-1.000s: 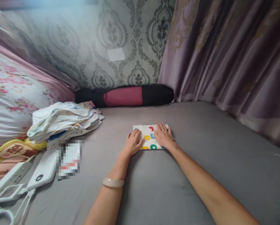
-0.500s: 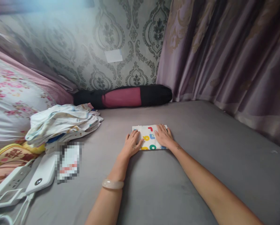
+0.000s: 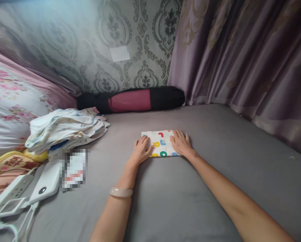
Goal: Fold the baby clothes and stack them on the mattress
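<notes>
Head view: left grip (image 3: 141,148) and right grip (image 3: 182,142) lie unclenched, folded cloth (image 3: 165,146) beneath both; even outward pressure should smooth it.

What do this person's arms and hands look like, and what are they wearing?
The left arm and right arm show no sleeves, and there are no gloves. A smooth, pale, rounded bangle circles the left forearm. The left hand has small dark marks near the wrist, and so does the right hand. They're too tiny to make out.
</notes>
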`<state>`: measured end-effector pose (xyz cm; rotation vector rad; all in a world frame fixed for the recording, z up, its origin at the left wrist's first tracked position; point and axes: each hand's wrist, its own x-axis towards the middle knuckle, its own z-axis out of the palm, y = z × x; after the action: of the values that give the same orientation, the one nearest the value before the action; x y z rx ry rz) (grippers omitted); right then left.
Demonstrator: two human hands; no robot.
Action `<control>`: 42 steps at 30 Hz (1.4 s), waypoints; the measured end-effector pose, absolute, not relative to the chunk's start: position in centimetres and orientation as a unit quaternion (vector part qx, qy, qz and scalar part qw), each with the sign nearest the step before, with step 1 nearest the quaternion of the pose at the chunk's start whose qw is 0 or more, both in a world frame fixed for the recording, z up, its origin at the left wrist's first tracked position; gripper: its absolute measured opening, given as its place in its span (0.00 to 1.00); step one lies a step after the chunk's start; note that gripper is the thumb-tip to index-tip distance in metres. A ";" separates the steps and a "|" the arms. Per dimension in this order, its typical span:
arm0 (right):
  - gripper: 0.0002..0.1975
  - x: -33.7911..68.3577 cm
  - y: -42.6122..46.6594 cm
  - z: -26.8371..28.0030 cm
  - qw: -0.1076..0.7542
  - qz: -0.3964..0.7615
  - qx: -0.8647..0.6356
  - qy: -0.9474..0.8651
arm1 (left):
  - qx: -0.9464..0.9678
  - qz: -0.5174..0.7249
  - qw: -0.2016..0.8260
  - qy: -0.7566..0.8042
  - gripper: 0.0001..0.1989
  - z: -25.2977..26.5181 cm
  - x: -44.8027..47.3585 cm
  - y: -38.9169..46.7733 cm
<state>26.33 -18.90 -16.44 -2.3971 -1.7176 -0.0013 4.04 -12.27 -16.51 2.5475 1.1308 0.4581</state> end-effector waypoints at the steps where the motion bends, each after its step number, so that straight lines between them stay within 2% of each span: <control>1: 0.29 26.0 -19.1 -16.3 0.100 -0.008 -0.804 -0.586 | 0.891 0.162 0.156 0.395 0.24 -16.5 4.0 -12.3; 20: 0.29 22.5 -19.6 -15.8 0.097 -0.011 -0.769 -0.632 | 0.891 0.175 0.135 0.397 0.22 -17.2 4.1 -11.9; 30: 0.29 20.9 -19.6 -16.0 0.092 0.025 -0.747 -0.658 | 0.904 0.204 0.106 0.360 0.20 -16.8 4.5 -12.3; 36: 0.25 22.9 -18.6 -15.6 0.105 0.029 -0.730 -0.675 | 0.926 0.216 0.098 0.294 0.15 -17.2 5.7 -11.6; 42: 0.22 26.3 -16.8 -16.4 0.127 -0.009 -0.762 -0.635 | 0.915 0.151 0.085 0.365 0.16 -16.5 7.2 -8.5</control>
<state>26.35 -16.80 -16.43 -2.2186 -1.8482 -0.0269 7.20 -8.54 -16.49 2.7279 1.0875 0.4513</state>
